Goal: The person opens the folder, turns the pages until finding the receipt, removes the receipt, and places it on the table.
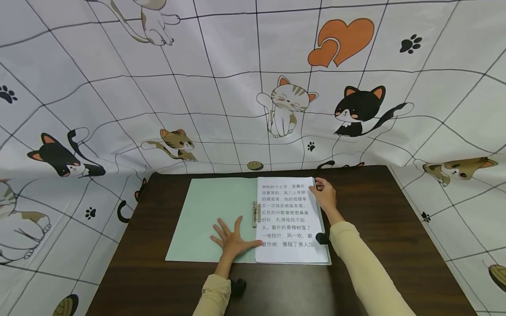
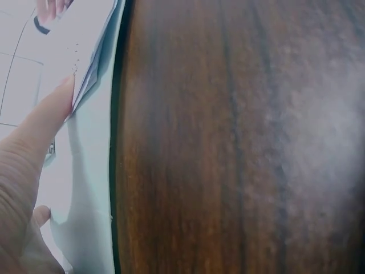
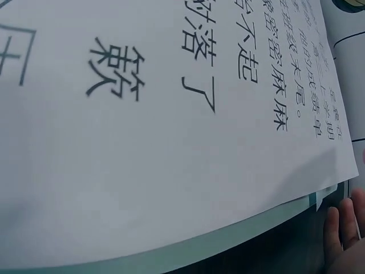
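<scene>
A pale green clipboard folder [image 1: 221, 197] lies spread on the dark wooden table, with a stack of printed paper [image 1: 290, 256] on its right side. My left hand [image 1: 233, 242] presses on the left cover, fingers fanned out, its thumb reaching the lower left edge of the paper. At the top right corner of the stack, my right hand [image 1: 326, 197] pinches the edge of the top sheet, thumb over the page. The right wrist view shows several of its fingers [image 3: 349, 220] beside the corner; most of the thumb is out of that view.
A metal clip [image 1: 256, 214] sits along the folder's spine. The brown table [image 1: 371, 210] extends on both sides and in front. A white cloth with cats and grid lines [image 1: 229, 96] hangs behind and around it. Each wrist bears a dark device [image 1: 238, 287].
</scene>
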A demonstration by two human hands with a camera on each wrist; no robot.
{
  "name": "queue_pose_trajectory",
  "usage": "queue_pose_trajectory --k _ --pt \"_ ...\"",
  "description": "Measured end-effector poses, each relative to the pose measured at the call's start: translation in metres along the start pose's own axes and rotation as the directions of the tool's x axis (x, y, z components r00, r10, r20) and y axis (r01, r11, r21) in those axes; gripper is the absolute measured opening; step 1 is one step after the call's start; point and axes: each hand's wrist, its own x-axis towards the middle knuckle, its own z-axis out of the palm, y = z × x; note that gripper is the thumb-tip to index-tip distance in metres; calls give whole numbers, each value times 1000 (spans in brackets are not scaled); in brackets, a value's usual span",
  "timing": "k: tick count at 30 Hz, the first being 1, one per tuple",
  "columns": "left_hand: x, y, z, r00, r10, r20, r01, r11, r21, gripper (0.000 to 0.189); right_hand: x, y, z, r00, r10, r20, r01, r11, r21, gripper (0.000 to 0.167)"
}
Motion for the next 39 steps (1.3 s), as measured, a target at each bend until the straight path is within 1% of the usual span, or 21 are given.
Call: queue_pose_trajectory --k 6,10,15,21,26,30,34,39 --pt "-1 -1 2 1000 -1 6 1 1000 13 120 6 -1 2 997 15 75 -15 1000 -7 59" --pt "1 0 1 1000 14 -5 -14 1000 9 119 8 -5 0 997 12 79 -12 1000 0 64" --pt "2 2 0 1000 16 -5 -16 1000 3 118 12 -4 3 991 54 121 -56 998 14 65" --pt "2 3 0 1000 9 -4 -9 1000 5 118 12 -2 6 994 40 101 -41 999 6 60" --pt "3 1 0 1000 9 -1 -9 1000 7 118 12 -6 7 995 37 93 -36 999 -13 58" --pt "2 2 0 1000 10 -5 -10 1000 4 119 9 -11 9 996 41 82 -38 999 -29 60" --pt "2 1 1 1000 -1 0 1 1000 24 119 4 -14 12 997 41 69 -37 998 -51 63" --pt "2 0 2 1000 -5 3 5 1000 25 120 1 -14 14 995 41 87 -34 996 -83 69"
